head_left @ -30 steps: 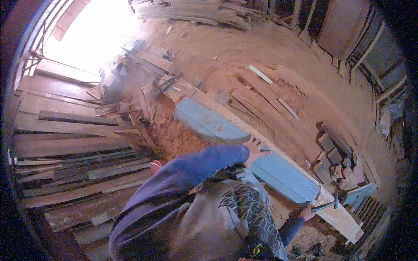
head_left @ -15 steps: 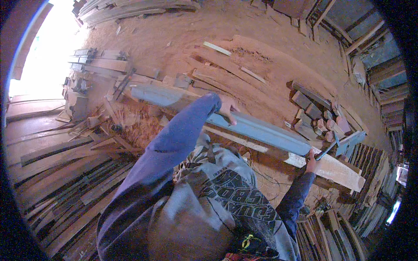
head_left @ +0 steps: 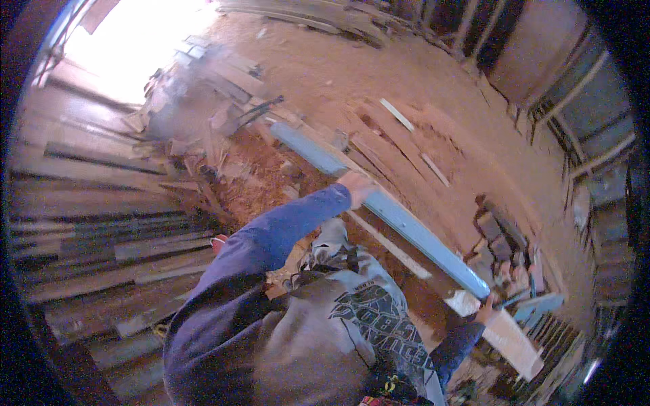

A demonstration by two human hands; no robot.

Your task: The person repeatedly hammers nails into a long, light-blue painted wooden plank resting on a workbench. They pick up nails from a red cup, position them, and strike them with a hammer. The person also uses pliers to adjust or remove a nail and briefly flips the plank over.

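A long wooden board painted blue (head_left: pixel 413 227) runs slantwise in front of me, from far left to near right. My left hand (head_left: pixel 357 187) is wrapped over it near its middle, the fingers partly hidden. At its near right end my right hand (head_left: pixel 485 311) is closed, against or just beside the board. A hammer (head_left: pixel 518 296) seems to extend from that hand, though motion blur makes its outline faint. Beneath lies a pale, wide plank (head_left: pixel 512 345) whose end juts out beyond my right hand.
Wood offcuts (head_left: pixel 504 247) are heaped past the board's right end. Loose strips (head_left: pixel 397 114) lie on the sawdust-covered ground (head_left: pixel 318 84) beyond. Stacked planks (head_left: pixel 122 237) fill the left side. More lumber (head_left: pixel 318 24) lies at the far edge.
My view has turned, so the board slants more steeply. My left hand, raised with loose fingers before, now grips the board. My right hand stays near its right end.
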